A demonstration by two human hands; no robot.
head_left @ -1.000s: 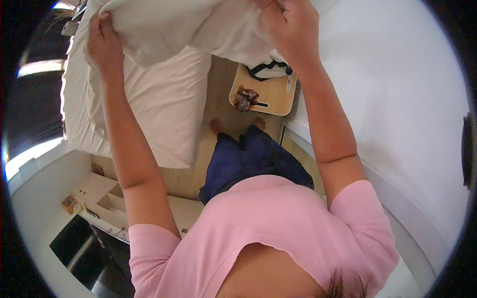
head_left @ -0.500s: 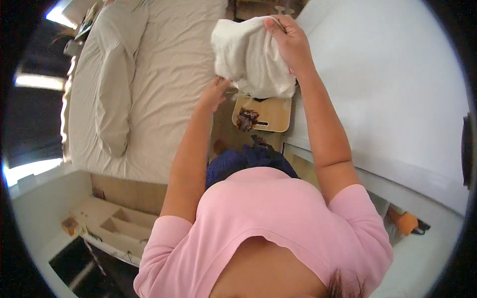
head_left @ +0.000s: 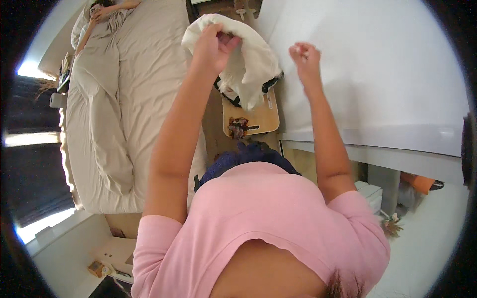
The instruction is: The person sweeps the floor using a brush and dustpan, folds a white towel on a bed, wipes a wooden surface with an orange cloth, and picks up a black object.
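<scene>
A cream-white fabric piece (head_left: 253, 52) hangs bunched and folded in front of me, between the bed and the white surface. My left hand (head_left: 216, 47) is closed on its upper edge, with the thumb to the right. To the right, apart from the fabric, my right hand (head_left: 306, 58) is raised over the white surface with fingers curled together. A small pale spot shows at its fingertips; I cannot tell whether it is something held. Below the fabric is a light wooden board (head_left: 263, 119) with a slot, partly covered by it. Dark parts show at the fabric's lower edges.
A crumpled dark brown item (head_left: 237, 128) lies on the board. The bed (head_left: 149, 84) with beige sheets runs along the left, where a person (head_left: 102, 12) lies holding a phone. A large white surface (head_left: 387, 79) fills the right, with an orange item (head_left: 420, 184) below its edge.
My left hand has moved up onto the fabric and grips it. My right hand has let go of it and moved right. The fabric hangs lower and the view has shifted.
</scene>
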